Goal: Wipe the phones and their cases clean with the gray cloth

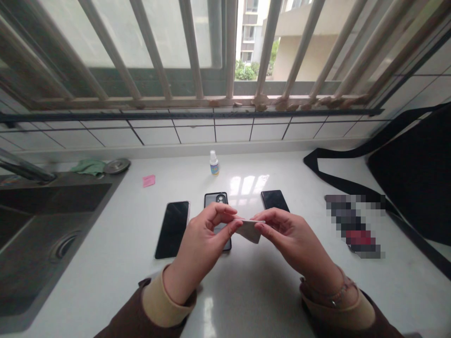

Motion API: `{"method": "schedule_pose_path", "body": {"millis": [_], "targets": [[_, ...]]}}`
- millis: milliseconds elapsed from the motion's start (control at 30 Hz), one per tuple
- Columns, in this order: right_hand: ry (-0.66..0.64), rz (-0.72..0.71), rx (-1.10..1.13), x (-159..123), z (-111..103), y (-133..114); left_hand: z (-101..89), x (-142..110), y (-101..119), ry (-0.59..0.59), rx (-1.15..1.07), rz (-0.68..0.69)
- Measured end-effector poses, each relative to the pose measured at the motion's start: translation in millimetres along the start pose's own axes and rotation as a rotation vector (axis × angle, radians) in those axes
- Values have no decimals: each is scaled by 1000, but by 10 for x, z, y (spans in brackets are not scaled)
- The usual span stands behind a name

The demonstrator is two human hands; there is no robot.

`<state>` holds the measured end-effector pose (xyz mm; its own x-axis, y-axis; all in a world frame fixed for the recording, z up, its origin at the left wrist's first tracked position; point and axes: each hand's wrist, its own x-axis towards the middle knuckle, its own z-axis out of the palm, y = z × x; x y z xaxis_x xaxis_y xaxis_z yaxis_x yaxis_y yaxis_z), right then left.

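Observation:
Between my two hands hangs a small grey cloth (251,232), its top edge pinched at both ends above the counter. My left hand (211,234) grips the left corner with thumb and fingers, and my right hand (289,237) grips the right one. Behind my left hand lies a black phone case (215,200), partly hidden by the fingers. A phone with a dark screen (172,229) rests to the left of that hand. Beyond my right hand is another dark phone (275,199), its near end covered by the fingers.
A small white spray bottle (214,164) stands upright toward the back, with a pink cloth piece (148,180) to its left. The sink (105,192) is at far left, beside a green rag (88,167). A black bag (416,173) with straps and a blurred-out item (355,227) lie right.

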<state>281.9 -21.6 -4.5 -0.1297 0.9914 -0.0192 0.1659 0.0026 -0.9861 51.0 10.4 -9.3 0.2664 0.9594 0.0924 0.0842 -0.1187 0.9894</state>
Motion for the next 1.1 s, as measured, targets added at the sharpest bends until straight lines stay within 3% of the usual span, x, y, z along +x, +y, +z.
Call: {"method": "schedule_pose_path", "body": {"millis": [167,333,433,633,767,900,1000,1100], "targets": [[29,45,153,0,67,32,-3,27,24,-65,38,-61],[64,6,63,-3,82,70,-2,50,103,-210,209,-29],[77,16,70,0,80,74,8,50,138,-227,221,-32],[-153,98,100,19,60,-30,19,40,139,-200,185,-118],[-15,142,29,41,-58,-33,20,54,109,-151,208,-115],[217,100,-400,86,-243,144,67,59,81,-78,234,-99],[299,42,-679,104,-319,320,216,51,85,-90,106,-209],[321,33,-763,104,-340,431,484,60,67,-101,-56,-323]]}}
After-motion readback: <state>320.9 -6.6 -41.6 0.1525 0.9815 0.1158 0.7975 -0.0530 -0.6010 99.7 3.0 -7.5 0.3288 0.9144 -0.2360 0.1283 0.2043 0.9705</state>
